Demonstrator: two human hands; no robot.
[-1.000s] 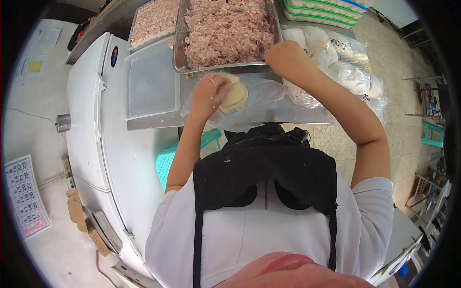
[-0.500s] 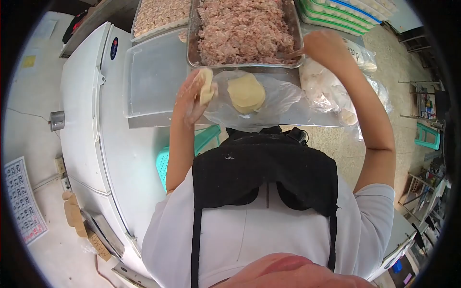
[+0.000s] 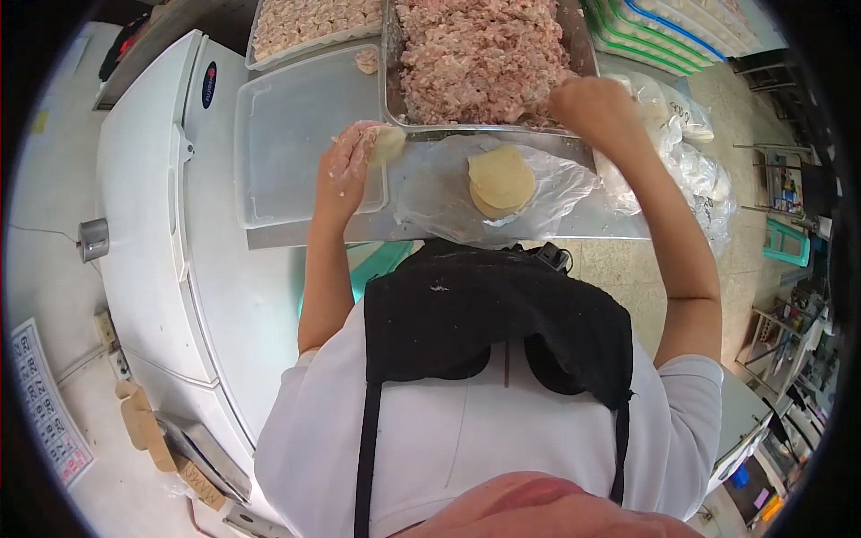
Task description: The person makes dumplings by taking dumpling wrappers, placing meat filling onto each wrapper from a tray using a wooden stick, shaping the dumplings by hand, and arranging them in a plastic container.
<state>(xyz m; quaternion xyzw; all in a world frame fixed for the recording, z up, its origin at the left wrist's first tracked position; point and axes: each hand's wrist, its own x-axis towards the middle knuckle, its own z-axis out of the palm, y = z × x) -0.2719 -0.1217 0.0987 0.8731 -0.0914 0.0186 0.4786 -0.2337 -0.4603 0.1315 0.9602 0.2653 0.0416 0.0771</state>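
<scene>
My left hand (image 3: 350,160), dotted with bits of meat, holds a pale round wrapper (image 3: 387,146) above the edge of a translucent plastic tray (image 3: 300,148). To its right a stack of wrappers (image 3: 502,182) lies on a crumpled plastic bag (image 3: 435,193). My right hand (image 3: 589,106) is closed at the near right corner of a metal tray (image 3: 592,56) of minced meat (image 3: 480,58); what its fingers grip is hidden.
One filled dumpling (image 3: 367,60) sits in the translucent tray's far corner. Behind is a tray of dumplings (image 3: 314,27). Bagged packs (image 3: 686,117) and stacked green-edged trays (image 3: 650,40) stand right. A white fridge (image 3: 148,170) is left.
The wrapper has come off the stack in my left hand and moved left over the translucent tray. My right hand shifted along the meat tray's near right corner. The view has shifted slightly.
</scene>
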